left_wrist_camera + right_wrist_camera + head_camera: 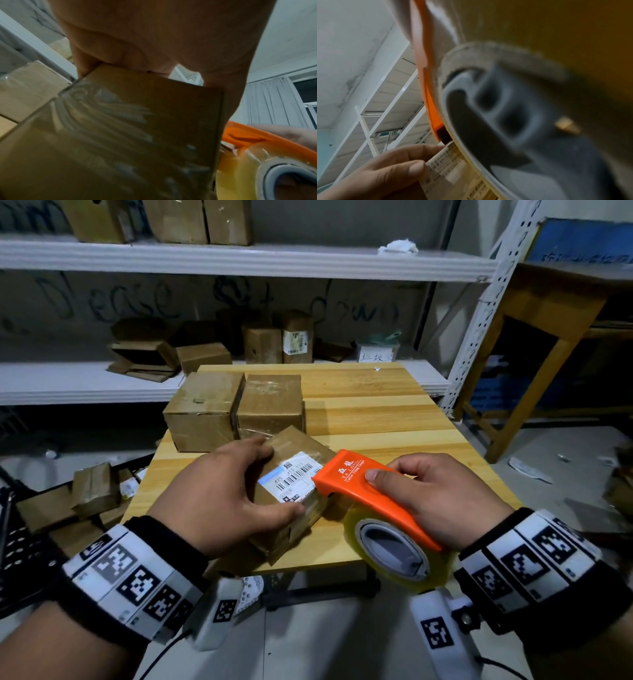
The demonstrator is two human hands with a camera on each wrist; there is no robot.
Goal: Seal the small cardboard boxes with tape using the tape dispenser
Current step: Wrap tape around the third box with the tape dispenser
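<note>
Left hand [219, 494] grips a small cardboard box [294, 498] near the front edge of the wooden surface [376, 412], thumb on the near side, fingers curled over the far top edge. Box sits skewed to the surface edges; whether it is lifted or resting flat is unclear. White barcode label [296, 475] on its top face. In the left wrist view the box side [130, 135] shows wrinkled clear tape, palm [154, 33] above it.

Right hand [435, 501] holds the orange tape dispenser [363, 491], thumb pressed on the orange top, fingers wrapped round the far side. Dispenser's front end is at the label's right edge, touching the box top. Clear tape roll [397, 553] with grey hub hangs at the rear, past the front edge of the surface. Right wrist view: roll and hub [505, 108] close and blurred, orange frame [423, 54] beside it, left hand's fingers [399, 167] on the printed label [447, 166].

Two more cardboard boxes stand side by side at the back left of the surface: a larger one [202, 409] and a taped one [270, 402], touching each other, just behind the held box. White metal shelves [239, 261] behind carry more boxes. Flattened boxes [89, 494] lie low at left beside the surface. Wooden stool [541, 337] at right.
</note>
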